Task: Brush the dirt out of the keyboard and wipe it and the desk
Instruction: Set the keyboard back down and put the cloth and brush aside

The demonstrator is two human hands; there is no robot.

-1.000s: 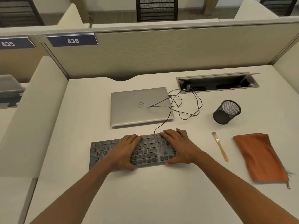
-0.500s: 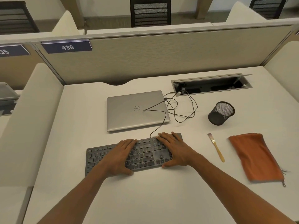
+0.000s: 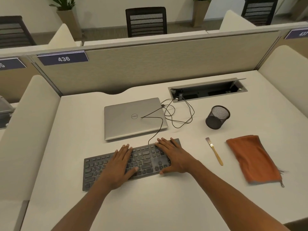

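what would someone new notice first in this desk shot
The left hand and right hand lie flat on the grey keyboard in the middle of the desk. To its right lie a brush and an orange cloth, untouched, with a black mesh cup behind. A closed silver laptop sits behind the keyboard.

left hand (image 3: 118, 165): flat, fingers straight | right hand (image 3: 173, 155): flat, fingers spread

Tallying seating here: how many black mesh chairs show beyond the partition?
3: the left chair, the centre chair and the right chair, all beyond the partition. More may be hidden behind it.
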